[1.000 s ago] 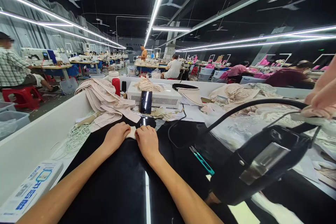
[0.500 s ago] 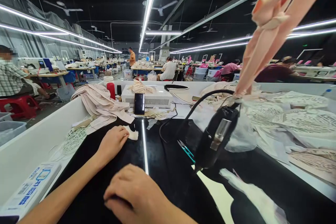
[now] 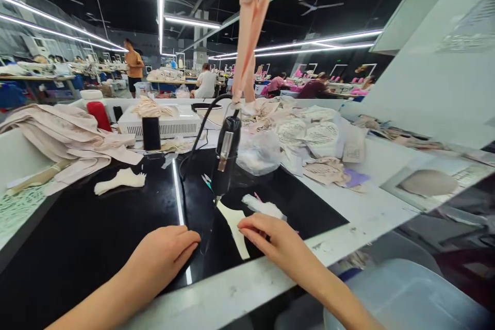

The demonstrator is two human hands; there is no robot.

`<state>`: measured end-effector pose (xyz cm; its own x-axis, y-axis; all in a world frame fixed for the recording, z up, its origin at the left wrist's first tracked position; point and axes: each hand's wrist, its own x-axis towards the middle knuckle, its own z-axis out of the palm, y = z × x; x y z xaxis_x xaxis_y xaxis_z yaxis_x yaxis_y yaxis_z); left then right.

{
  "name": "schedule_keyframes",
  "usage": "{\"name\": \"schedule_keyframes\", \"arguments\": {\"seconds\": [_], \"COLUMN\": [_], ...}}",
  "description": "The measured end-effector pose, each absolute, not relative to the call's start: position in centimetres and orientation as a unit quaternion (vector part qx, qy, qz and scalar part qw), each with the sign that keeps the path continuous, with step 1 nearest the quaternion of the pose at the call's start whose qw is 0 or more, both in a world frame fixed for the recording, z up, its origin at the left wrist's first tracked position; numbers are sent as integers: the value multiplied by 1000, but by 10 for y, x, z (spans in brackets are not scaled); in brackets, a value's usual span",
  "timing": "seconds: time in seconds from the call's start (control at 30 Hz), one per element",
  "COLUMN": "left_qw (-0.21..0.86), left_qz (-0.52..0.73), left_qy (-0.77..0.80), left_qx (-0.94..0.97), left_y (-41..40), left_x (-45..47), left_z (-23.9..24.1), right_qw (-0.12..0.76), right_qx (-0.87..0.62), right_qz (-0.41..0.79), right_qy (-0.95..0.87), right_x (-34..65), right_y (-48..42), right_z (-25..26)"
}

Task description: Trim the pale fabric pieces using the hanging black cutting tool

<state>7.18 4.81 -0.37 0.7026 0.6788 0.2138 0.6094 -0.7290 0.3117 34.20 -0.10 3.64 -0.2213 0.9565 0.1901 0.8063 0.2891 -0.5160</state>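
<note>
My right hand [image 3: 270, 234] has its thumb and fingers pinched at the right edge of a cream, curved, flat piece [image 3: 233, 219] lying on the black tabletop [image 3: 96, 247]. To the left, my left hand [image 3: 168, 247] hovers low over the black surface, fingers pressed together, and nothing shows between them. Just beyond the cream piece hangs a black handheld tool [image 3: 226, 157], its tip down at the piece's far end. Teal thread snips [image 3: 208, 181] lie beside the tool. A white fabric piece [image 3: 120, 180] rests at the far left, and another white scrap [image 3: 265, 206] is behind my right hand.
Peach fabric strips [image 3: 247, 36] suspend the tool, with a black cable [image 3: 189, 160] looping left. A phone [image 3: 151, 133] leans on a white box [image 3: 180, 126]. Fabric heaps [image 3: 73, 129] lie left; a plastic bag [image 3: 259, 152] and cut pieces lie right. A clear bin [image 3: 413, 294] stands below the edge.
The view has swung right. My left hand has left the white fabric piece and come nearer the front edge. My right hand has moved right to the cream piece.
</note>
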Motion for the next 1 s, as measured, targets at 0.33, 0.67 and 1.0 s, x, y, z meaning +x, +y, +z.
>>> {"name": "schedule_keyframes", "arguments": {"seconds": [0.33,0.67,1.0], "left_qw": [140,123,73], "left_qz": [146,147,125], "left_qy": [321,351,328], "left_qx": [925,917,934], "left_y": [34,35,34], "left_x": [127,129,133], "left_z": [-9,-15,-15], "right_qw": [193,208,256], "right_qx": [-566,-567,-567], "right_qz": [94,135,208], "right_qy": [-796,-786,-755], "right_x": [339,342,342], "right_y": [-4,-3,-5], "right_z": [7,12,9]}}
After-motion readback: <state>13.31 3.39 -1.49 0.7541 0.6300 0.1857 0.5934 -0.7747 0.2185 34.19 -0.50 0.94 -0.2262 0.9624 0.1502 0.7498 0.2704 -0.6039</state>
